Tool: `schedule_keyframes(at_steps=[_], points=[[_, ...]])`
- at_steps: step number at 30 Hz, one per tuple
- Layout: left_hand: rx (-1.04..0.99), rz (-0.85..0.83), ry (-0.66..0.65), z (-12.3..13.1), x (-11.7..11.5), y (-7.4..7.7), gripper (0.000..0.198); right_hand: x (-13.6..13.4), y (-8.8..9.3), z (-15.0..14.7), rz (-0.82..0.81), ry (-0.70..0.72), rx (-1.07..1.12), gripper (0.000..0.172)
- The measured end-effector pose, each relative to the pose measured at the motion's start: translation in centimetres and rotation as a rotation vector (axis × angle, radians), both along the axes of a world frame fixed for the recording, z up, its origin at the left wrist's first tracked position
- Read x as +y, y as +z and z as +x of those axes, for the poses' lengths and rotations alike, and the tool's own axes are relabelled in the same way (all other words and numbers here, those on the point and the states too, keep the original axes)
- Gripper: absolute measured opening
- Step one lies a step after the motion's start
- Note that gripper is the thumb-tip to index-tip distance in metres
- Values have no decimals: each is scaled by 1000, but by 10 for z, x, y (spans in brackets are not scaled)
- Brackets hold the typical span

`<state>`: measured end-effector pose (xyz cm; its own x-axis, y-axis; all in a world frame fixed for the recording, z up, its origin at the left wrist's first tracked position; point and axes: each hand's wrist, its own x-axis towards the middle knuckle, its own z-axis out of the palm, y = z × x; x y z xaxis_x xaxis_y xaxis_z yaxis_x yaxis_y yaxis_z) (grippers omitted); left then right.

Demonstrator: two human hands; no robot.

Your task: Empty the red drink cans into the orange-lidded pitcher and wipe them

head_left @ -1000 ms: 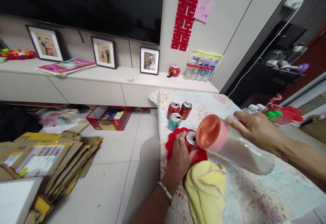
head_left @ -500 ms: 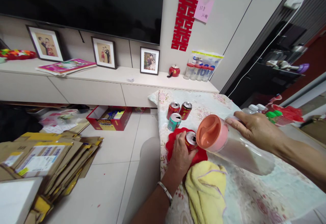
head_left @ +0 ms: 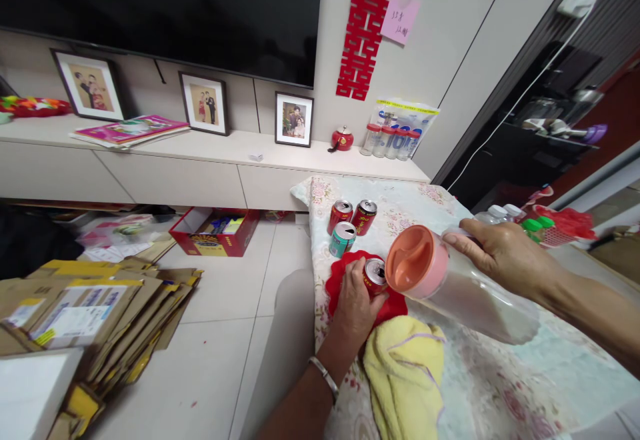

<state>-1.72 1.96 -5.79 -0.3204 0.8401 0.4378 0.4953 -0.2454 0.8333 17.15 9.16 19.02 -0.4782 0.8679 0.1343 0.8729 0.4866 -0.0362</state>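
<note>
Can (head_left: 375, 275): upright on the red mat (head_left: 334, 281) near the bench (head_left: 500, 387) edge, left hand (head_left: 356, 303) wrapped around it.
Jar (head_left: 470, 297): tilted, pink lid (head_left: 413, 261) just beside the can's top, right hand (head_left: 500, 253) clasping its body.
Pouring: probably best done slowly, with the spout over the opening and the can braced.
Count: four cans in all, three other cans (head_left: 343, 239) behind the mat; one jar; one yellow towel (head_left: 405, 367).

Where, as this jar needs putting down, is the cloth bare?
Bare cloth: right of the yellow towel, below the jar; and the far end, between the three cans and the bottles. Crowded: the red mat, where the left hand grips a can.
</note>
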Motion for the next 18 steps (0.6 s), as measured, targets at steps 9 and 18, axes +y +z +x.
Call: schedule_keyframes(at_steps=[9,18], points=[[46,65,22,1,3,-6,82,0,2,-4,-17,7,-3,73],[-17,12,10,0,1,3,77,-3,7,-10,-18,9,-15,68]])
